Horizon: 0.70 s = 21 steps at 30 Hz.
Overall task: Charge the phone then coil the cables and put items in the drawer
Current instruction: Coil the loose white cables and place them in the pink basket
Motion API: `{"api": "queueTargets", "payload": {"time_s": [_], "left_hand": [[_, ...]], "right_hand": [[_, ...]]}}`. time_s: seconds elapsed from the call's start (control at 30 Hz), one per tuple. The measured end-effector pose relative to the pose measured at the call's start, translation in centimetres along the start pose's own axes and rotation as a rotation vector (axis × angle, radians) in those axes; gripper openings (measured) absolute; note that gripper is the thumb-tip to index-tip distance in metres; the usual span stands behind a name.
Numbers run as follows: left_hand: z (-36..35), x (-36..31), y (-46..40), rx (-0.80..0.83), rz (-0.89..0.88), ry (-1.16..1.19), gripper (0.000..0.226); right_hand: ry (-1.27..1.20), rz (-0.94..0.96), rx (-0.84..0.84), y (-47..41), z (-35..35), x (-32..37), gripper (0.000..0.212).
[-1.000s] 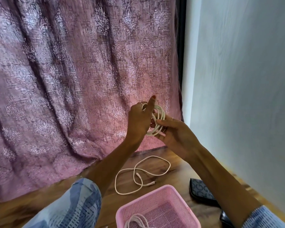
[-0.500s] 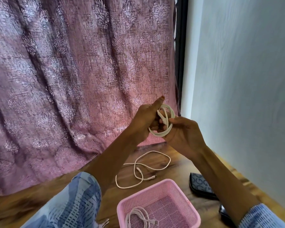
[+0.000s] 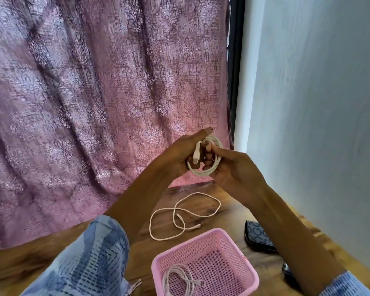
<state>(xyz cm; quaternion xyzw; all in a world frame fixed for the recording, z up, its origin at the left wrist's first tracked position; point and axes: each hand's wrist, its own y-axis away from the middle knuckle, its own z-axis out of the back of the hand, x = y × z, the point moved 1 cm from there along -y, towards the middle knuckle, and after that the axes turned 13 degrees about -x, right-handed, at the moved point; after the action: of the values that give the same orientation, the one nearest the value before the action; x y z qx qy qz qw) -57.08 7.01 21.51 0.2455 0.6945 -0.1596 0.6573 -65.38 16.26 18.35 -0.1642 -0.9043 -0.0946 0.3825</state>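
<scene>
Both my hands hold a coiled white cable [image 3: 212,168] up in front of the pink curtain. My left hand [image 3: 179,154] grips the coil from the left, and a white plug end hangs across its fingers. My right hand [image 3: 233,167] pinches the coil from the right. Below them a loose white cable [image 3: 179,216] lies uncoiled on the wooden surface. A pink mesh basket [image 3: 239,248] stands at the bottom, with another coiled white cable [image 3: 179,278] inside. A dark patterned phone [image 3: 259,236] lies to the basket's right.
A pink patterned curtain [image 3: 94,103] hangs close behind the surface. A pale wall [image 3: 318,103] closes the right side. A dark object [image 3: 286,272] shows partly under my right forearm. My blue patterned sleeves fill the lower corners.
My hands have drifted right and slightly lower with the coil. The plug end now hangs in front of my left fingers. The view tipped down, showing more of the basket.
</scene>
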Motion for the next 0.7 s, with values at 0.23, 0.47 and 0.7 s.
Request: {"api": "queueTargets", "payload": {"time_s": [0.23,0.47,0.7], "left_hand": [[-0.4,1.0,-0.4,-0.19,0.041,0.056,0.042],[-0.4,1.2,-0.4,-0.183,0.008,0.051,0.041],[0.9,1.8,-0.9,-0.109,0.088,0.159,0.04]], "right_hand": [[0.767,0.59,-0.185,0.0,-0.2,-0.5,0.065],[0.868,0.844,-0.161,-0.5,0.0,-1.2,0.02],[0.458,0.504,-0.164,-0.6,0.9,-0.4,0.017]]}}
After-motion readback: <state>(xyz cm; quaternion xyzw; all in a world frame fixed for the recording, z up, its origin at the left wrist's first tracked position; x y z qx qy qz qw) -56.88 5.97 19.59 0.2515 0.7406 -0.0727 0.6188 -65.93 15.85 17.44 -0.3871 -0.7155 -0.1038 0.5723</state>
